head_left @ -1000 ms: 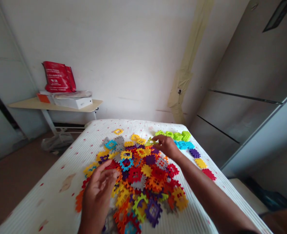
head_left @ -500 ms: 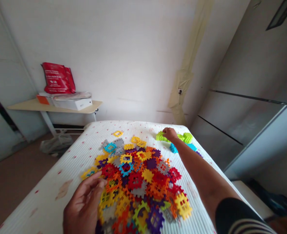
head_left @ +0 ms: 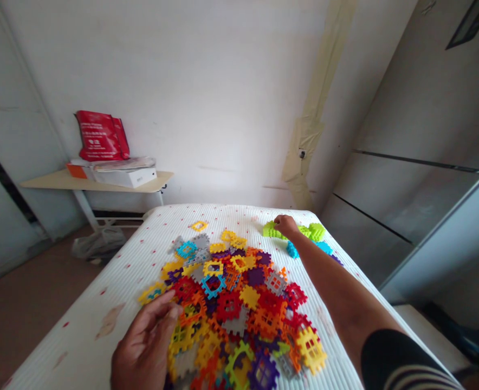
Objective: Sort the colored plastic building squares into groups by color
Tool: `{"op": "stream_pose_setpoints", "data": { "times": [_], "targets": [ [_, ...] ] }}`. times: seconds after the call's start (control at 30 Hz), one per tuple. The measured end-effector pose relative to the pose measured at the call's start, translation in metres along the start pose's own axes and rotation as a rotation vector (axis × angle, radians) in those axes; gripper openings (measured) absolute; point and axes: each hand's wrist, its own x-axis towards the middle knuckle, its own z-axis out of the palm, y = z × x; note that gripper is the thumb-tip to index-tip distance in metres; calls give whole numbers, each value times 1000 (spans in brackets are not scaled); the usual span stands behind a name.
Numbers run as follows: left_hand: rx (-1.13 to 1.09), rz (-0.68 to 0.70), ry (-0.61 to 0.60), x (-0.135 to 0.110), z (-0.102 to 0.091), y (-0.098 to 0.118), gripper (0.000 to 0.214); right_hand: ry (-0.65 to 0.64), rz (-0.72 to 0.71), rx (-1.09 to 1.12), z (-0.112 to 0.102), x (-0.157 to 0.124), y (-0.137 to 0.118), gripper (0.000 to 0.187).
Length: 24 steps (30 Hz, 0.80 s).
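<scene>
A heap of interlocking plastic building tiles point(head_left: 228, 306) in red, orange, yellow, purple, grey and blue lies in front of me. At its left edge is my left hand point(head_left: 146, 341), fingers loosely curled, thumb and forefinger slightly apart, and nothing visible between them. My right hand point(head_left: 287, 225) reaches across to the far right, its fingers closed on the lime-green tiles point(head_left: 271, 230); its fingertips are partly hidden. More green tiles point(head_left: 316, 232) continue in the row right of that hand. Blue tiles point(head_left: 292, 249) lie just below it, partly behind my forearm.
Everything rests on a white ribbed cover point(head_left: 113, 281) with red specks. A single yellow frame tile point(head_left: 199, 226) lies apart at the back. Beyond stands a small side table point(head_left: 52, 181) with a red bag point(head_left: 101, 135) and boxes. A grey cabinet point(head_left: 422, 146) stands at the right.
The view has shifted slightly, so everything sits a little lower and further right. Both hands keep nearly the same place and pose.
</scene>
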Motion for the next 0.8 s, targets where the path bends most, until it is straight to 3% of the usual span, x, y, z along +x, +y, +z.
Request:
{"op": "stream_pose_setpoints", "data": {
  "times": [0.37,0.5,0.63,0.8],
  "targets": [
    [-8,71,15,1,-1,4,49,54,-47,-1,-9,-8,-6,30],
    [-22,119,67,10,-10,8,42,157,-157,60,-19,-20,-8,30],
    [282,262,66,25,-30,5,25,329,-401,170,-29,-50,-6,24],
    [749,457,-42,31,-41,0,16,430,-540,290,-29,-119,6,22]
  ]
}}
